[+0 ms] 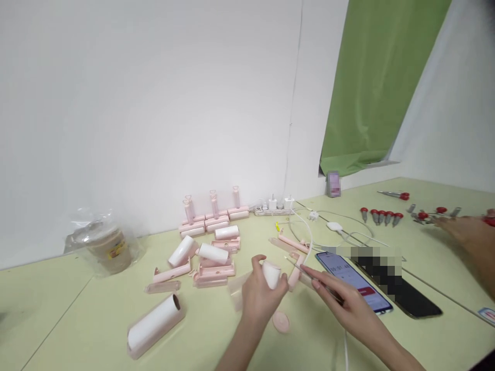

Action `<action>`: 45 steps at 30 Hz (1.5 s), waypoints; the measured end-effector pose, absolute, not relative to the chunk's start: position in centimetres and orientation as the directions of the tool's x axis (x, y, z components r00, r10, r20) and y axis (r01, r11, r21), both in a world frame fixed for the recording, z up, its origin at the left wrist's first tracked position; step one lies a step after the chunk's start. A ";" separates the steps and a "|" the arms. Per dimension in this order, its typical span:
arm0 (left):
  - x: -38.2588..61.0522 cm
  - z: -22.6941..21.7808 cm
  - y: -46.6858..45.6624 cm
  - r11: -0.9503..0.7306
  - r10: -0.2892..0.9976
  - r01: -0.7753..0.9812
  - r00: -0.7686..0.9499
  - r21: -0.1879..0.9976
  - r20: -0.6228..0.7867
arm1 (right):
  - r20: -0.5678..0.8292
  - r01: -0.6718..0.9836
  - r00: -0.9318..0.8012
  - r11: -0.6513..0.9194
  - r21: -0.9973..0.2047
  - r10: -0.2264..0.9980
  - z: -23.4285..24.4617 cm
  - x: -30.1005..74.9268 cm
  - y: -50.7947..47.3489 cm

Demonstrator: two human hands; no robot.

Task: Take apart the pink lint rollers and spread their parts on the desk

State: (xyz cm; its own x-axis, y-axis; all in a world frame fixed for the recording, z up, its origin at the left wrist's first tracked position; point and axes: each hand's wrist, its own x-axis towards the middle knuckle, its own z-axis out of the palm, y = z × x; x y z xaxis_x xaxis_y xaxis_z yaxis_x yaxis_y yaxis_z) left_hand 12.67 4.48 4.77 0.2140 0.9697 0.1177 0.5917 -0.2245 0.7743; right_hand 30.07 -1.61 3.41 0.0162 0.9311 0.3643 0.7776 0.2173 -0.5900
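Note:
My left hand (261,286) is closed around a short white lint-roller roll (271,274), held just above the table. In my right hand (344,299) is a slim, pointed metal tool (309,274) that looks like tweezers, its tip directed at the roll but apart from it. A piece of clear film (236,291) lies beside my left hand. Close to my right fingers rests a pink plastic roller part (296,272), partly hidden. Below the roll, a round pink disc (281,321) lies flat on the table.
Pink roller cases (217,222) line the wall, with white rolls (182,250) before them. A large wrapped roll (154,324) lies front left, a bagged tub (112,250) behind. Phones (351,283), cables and a power strip (273,208) are right. Another person's hand (460,229) touches red-handled tools.

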 end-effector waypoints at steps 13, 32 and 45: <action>6.8 3.7 3.2 -0.167 0.985 0.741 0.158 0.650 0.073 | 0.317 0.760 -0.282 0.413 -0.501 0.905 4.0 25.4 -2.0; 6.7 4.4 2.9 -0.137 0.988 0.771 0.154 0.622 0.026 | 0.291 0.750 -0.281 0.399 -0.528 0.914 3.6 25.3 -2.7; 6.4 4.3 2.8 -0.127 0.983 0.800 0.179 0.587 -0.031 | 0.290 0.778 -0.255 0.374 -0.505 0.922 3.3 25.5 -2.4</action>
State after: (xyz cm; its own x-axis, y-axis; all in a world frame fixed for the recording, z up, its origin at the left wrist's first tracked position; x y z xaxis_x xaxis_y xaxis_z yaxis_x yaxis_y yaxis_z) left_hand 6.37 2.79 4.32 0.1787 0.9834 -0.0305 0.7996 -0.1271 0.5869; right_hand 25.50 -2.42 3.28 -0.2552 0.9224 0.2900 0.7776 0.3741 -0.5054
